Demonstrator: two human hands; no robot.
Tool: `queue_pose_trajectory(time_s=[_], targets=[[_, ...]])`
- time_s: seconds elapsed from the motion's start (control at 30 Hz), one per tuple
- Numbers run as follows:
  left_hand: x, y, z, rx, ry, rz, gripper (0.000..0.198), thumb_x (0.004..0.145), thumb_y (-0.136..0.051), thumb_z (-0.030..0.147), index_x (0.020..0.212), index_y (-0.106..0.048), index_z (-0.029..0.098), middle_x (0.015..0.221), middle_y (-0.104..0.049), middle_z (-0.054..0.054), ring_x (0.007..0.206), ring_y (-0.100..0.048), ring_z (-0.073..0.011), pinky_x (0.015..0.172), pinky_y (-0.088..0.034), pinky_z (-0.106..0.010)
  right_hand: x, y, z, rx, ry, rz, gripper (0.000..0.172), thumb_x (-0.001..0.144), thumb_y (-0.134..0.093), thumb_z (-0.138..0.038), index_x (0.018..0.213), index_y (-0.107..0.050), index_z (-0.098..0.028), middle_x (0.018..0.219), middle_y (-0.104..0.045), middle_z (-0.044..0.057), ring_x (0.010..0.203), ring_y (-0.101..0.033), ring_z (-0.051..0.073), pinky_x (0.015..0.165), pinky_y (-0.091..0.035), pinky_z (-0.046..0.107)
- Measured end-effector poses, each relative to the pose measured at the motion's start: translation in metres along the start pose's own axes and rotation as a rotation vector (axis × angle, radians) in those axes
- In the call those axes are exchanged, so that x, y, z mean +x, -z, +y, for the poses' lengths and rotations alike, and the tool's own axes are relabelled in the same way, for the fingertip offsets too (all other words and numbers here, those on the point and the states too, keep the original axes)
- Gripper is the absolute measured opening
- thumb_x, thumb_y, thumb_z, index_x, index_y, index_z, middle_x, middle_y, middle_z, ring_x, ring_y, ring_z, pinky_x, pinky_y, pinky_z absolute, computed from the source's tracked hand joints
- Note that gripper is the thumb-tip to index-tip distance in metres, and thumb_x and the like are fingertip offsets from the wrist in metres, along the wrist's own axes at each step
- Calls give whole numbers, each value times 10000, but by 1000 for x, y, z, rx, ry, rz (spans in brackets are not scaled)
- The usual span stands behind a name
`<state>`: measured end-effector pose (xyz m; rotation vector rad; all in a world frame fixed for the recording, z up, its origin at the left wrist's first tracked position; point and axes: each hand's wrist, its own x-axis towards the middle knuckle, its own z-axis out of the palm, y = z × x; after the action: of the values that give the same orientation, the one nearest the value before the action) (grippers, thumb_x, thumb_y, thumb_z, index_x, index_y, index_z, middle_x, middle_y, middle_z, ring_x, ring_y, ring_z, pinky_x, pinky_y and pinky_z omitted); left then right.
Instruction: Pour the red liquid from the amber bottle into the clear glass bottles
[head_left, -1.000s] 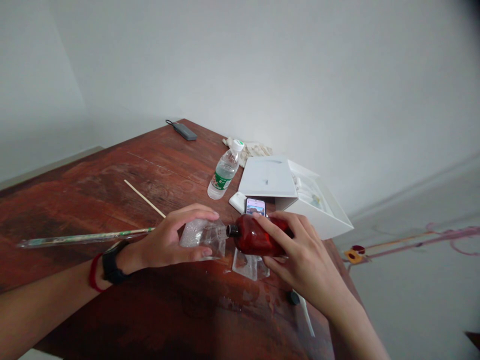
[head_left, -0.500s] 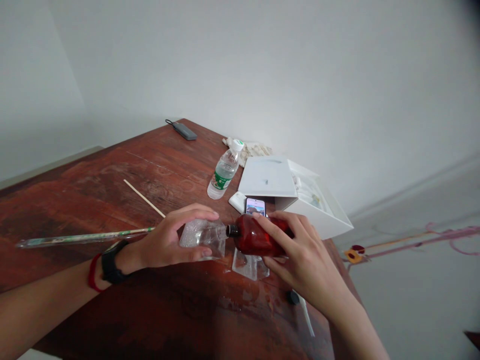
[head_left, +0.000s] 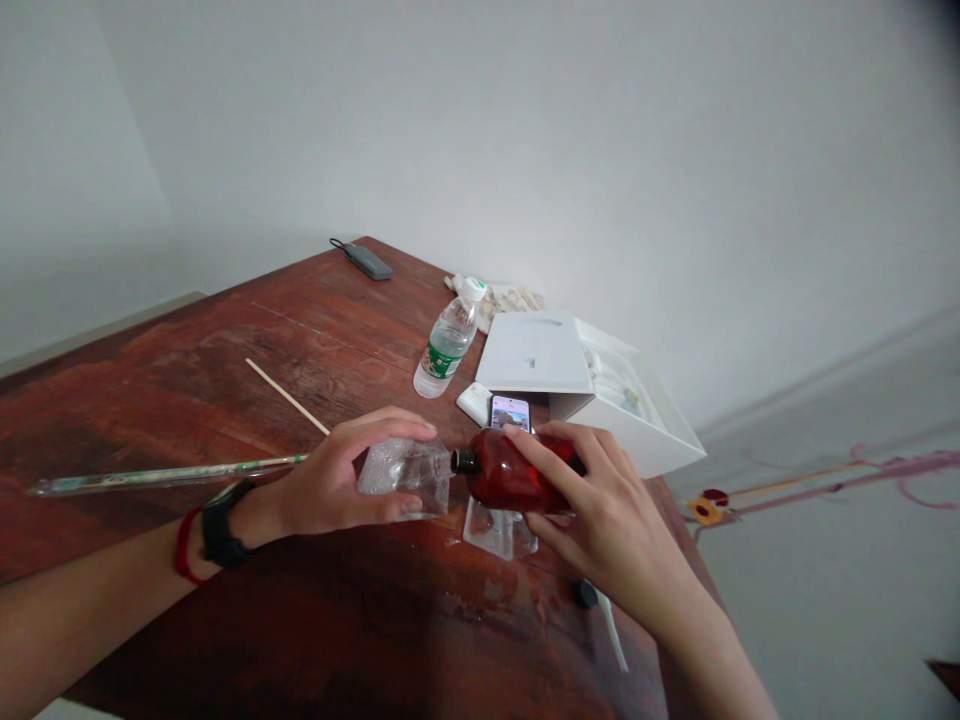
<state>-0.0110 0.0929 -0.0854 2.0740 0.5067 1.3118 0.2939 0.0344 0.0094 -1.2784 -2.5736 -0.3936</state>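
Note:
My left hand is closed around a clear plastic container with droplets on it, its opening turned to the right. In my right hand lies a red-brown bottle, tipped on its side. Its uncapped black-looking neck points left, at the mouth of the container. Below the bottle, a second clear plastic piece rests on the table, partly hidden. A black pump cap with a pale tube lies near my right wrist. Whether liquid is flowing cannot be made out.
On the wooden table stand a water bottle and an open white box. Near them lie a phone, a white case and a cloth. A thin stick, a wrapped rod and a grey device lie leftward. Wet spots mark the surface.
Almost nothing differs. Both hands keep their hold on the container and the bottle, and the whole view has shifted very slightly.

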Motion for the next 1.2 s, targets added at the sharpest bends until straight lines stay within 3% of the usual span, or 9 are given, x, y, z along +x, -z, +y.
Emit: queue_pose_trajectory(time_s=[1.2], targets=[[-1,-1,1,6,5,2,502,897,-865,349,1355,-689,242,1332,-737,-105,1217,-716,-286,1047,-589,-388,-2,3,-1,-5,-8,-19,763,914,-652,-127,1628,-443,-300,1329,-597,162,1171,-598,365,955,-571,571]])
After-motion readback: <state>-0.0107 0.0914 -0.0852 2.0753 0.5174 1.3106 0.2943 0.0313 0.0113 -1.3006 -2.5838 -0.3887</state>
